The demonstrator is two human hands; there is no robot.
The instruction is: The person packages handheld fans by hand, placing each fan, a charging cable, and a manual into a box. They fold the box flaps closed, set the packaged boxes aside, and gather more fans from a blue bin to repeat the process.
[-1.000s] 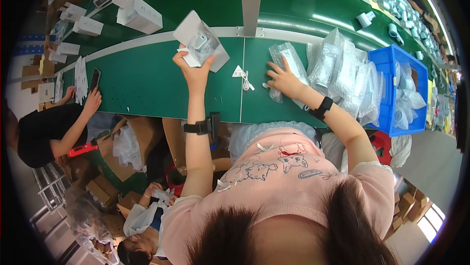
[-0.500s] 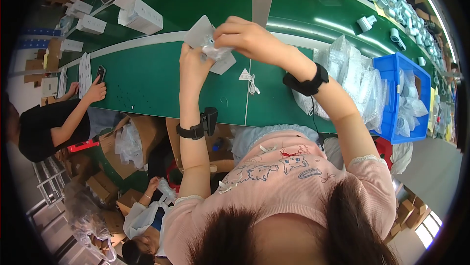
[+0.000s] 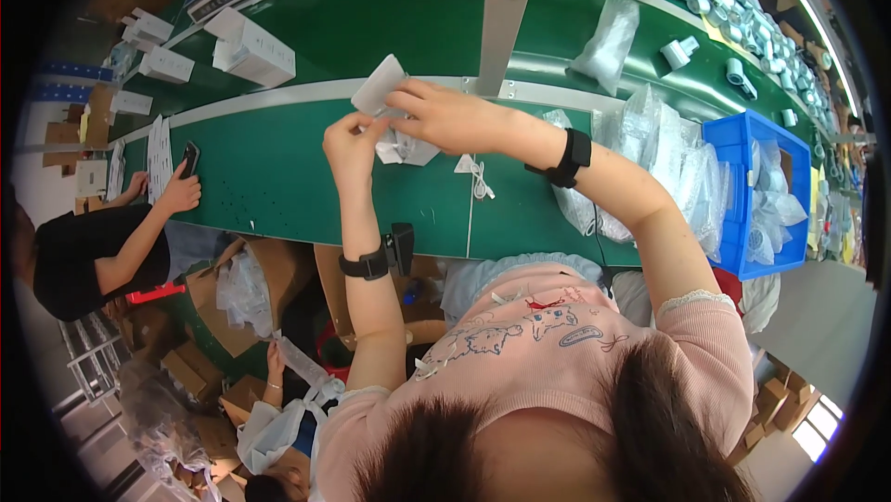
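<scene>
A small white box (image 3: pixel 379 84), its flap raised, is between my hands over the green bench. Something clear and crinkled, like a plastic bag, shows at its opening, partly hidden by my fingers. My left hand (image 3: pixel 350 154) is closed, thumb and fingertips pinching the box's near-left edge. From the right, my right hand (image 3: pixel 445 119) reaches across with bent fingers closed at the base of the flap; its fingertips are partly hidden. Just right of the box, a white coiled cable (image 3: pixel 482 183) and a small white triangular piece (image 3: pixel 464 164) lie on the bench.
Bubble-wrapped packs (image 3: pixel 650 154) and a blue bin (image 3: pixel 742 200) of bagged items stand at the right. A metal post (image 3: pixel 507 29) rises beyond my hands. White boxes (image 3: pixel 255 49) stand far left. A co-worker's hand (image 3: pixel 183 191) holds a phone (image 3: pixel 190 159) at the left.
The box has come lower and nearer to me. My right hand has moved from the crinkled plastic to the flap's base, and my left hand has shifted to the edge. A wrapped pack appears beyond the bench.
</scene>
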